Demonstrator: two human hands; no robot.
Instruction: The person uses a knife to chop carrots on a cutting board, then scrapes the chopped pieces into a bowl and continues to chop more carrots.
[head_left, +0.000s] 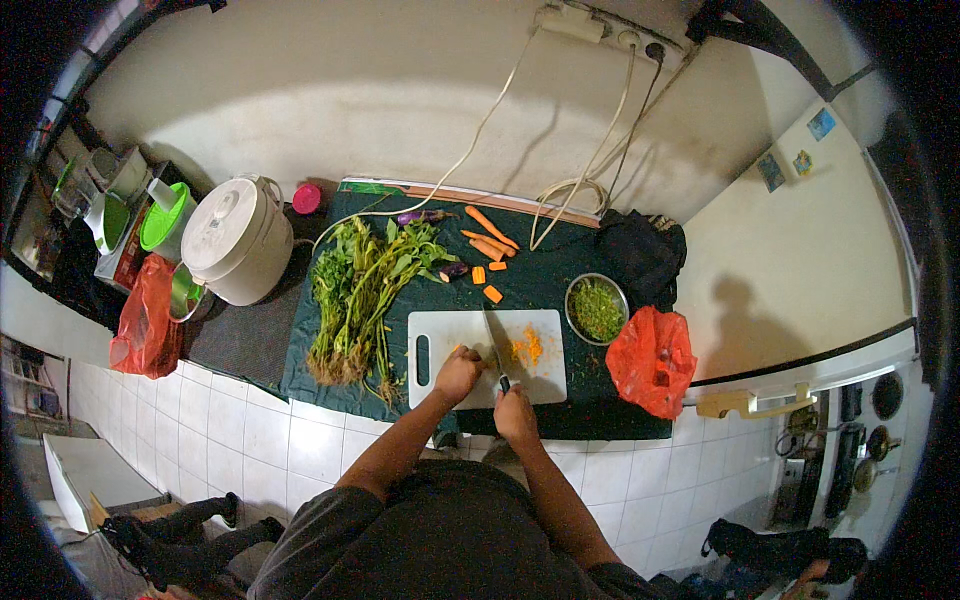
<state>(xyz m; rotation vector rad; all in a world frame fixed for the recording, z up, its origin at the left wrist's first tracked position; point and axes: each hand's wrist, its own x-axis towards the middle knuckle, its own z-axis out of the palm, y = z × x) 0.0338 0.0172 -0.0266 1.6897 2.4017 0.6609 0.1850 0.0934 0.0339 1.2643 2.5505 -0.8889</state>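
Note:
My right hand (515, 412) grips the black handle of a kitchen knife (495, 337), its blade pointing away from me over a white plastic cutting board (540, 390). On the board's middle, my left hand (459, 375) has its fingers curled close to the blade. A bit of orange carrot (456, 347) shows at those fingers; the rest of it is hidden. Finely chopped carrot (529, 346) lies right of the blade. Beyond the board are cut carrot chunks (493, 293) and longer carrot pieces (491, 225).
Leafy greens with roots (352, 300) lie left of the board, near eggplant pieces (453, 271). Rightward stand a metal bowl of chopped greens (596, 309) and a red plastic bag (652, 364). A white rice cooker (236, 240) stands at left; a cable (480, 150) crosses behind.

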